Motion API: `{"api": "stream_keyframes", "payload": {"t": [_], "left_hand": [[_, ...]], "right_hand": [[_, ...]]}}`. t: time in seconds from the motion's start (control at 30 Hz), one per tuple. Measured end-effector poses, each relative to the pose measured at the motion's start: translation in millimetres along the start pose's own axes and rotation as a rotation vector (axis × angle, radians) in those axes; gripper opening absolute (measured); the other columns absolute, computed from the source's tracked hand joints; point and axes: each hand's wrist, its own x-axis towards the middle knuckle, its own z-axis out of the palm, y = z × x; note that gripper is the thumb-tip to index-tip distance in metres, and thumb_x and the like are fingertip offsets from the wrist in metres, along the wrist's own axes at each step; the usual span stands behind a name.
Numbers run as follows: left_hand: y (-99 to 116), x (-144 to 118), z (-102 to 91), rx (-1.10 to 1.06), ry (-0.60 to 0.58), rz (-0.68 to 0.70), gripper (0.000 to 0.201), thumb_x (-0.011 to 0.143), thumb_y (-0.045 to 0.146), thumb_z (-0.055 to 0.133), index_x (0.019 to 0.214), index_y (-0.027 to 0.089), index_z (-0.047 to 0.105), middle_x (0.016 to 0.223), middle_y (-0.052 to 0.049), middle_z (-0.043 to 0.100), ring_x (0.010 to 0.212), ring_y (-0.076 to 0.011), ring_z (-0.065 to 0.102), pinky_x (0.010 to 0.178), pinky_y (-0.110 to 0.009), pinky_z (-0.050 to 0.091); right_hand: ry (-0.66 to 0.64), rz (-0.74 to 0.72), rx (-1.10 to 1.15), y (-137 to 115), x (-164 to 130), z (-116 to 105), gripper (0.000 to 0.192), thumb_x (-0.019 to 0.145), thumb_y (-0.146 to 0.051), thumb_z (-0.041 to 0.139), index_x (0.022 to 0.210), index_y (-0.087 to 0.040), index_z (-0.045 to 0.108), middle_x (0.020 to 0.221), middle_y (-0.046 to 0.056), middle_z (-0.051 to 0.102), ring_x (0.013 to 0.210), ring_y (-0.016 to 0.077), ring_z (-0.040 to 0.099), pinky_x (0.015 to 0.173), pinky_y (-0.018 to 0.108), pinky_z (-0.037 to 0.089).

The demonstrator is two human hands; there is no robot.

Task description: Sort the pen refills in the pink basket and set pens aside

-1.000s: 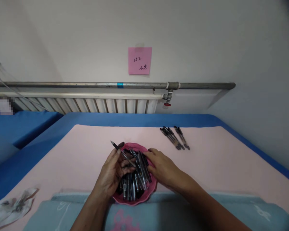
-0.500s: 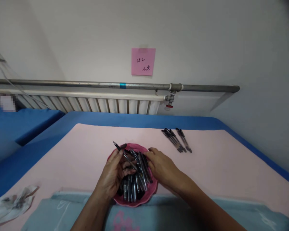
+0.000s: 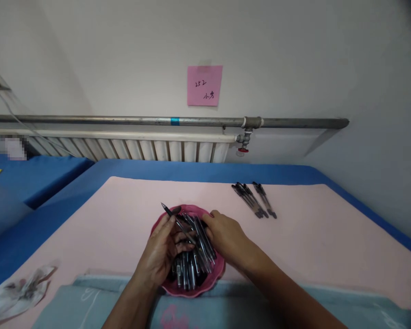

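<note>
A pink scalloped bowl (image 3: 212,283) holds a heap of clear-barrelled pens (image 3: 187,269) with dark parts. Over its left side, my left hand (image 3: 162,244) is closed on an uncapped pen (image 3: 167,209), its bare point aimed up and to the left. The dark-smudged fingers of that hand curl above the heap. At the right rim, my right hand (image 3: 228,235) reaches in with bent fingers among the pens; its fingertips are partly hidden, and what they grip cannot be made out.
Several capped pens (image 3: 248,201) lie in two groups on the pink table cover (image 3: 294,233), behind and right of the bowl. A blue-grey cloth (image 3: 89,301) runs along the near edge. Crumpled, stained white tissue (image 3: 27,292) lies at left. A radiator (image 3: 157,148) stands behind.
My right hand has shifted slightly left, further over the pens in the bowl. My left hand keeps the uncapped pen in nearly the same pose. The view has moved a little.
</note>
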Motion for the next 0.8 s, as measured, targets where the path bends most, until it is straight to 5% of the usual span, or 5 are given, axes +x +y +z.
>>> {"api": "stream_keyframes", "payload": {"t": [0.27,0.47,0.63,0.8], "left_hand": [[-1,0,0.2,-0.018,-0.026,-0.017,0.025,0.077,0.025,0.065,0.099,0.018,0.055,0.083,-0.008,0.07,0.074,-0.0231,0.069,0.055,-0.029,0.054],[1,0,-2.5,-0.031,-0.057,0.023,0.023,0.072,0.015,0.069,0.094,0.013,0.061,0.088,-0.009,0.071,0.081,-0.0196,0.068,0.068,-0.029,0.054],[5,-3,-1.8,-0.06,-0.112,0.019,0.018,0.073,0.019,0.069,0.09,0.015,0.064,0.088,-0.007,0.071,0.077,-0.0187,0.068,0.067,-0.03,0.054],[2,-10,0.1,0.015,-0.204,-0.024,0.022,0.075,0.02,0.067,0.096,0.013,0.064,0.087,-0.01,0.071,0.075,-0.0182,0.067,0.062,-0.026,0.053]], "right_hand": [[0.082,0.035,-0.007,2,6,12,0.024,0.088,-0.019,0.039,0.099,-0.02,0.06,0.092,0.008,0.06,0.078,0.0191,0.057,0.064,0.028,0.036],[0.444,-0.091,0.287,-1,-6,-10,0.023,0.086,-0.012,0.041,0.096,-0.016,0.061,0.098,0.009,0.064,0.09,0.021,0.057,0.081,0.033,0.042],[0.327,-0.098,0.762,-13,-19,-16,0.019,0.083,-0.016,0.044,0.087,-0.021,0.062,0.074,-0.002,0.066,0.066,0.013,0.059,0.061,0.024,0.045],[0.341,-0.159,0.788,-18,-17,-12,0.024,0.074,-0.009,0.047,0.084,-0.021,0.066,0.08,0.0,0.067,0.074,0.0135,0.061,0.07,0.026,0.047]]}}
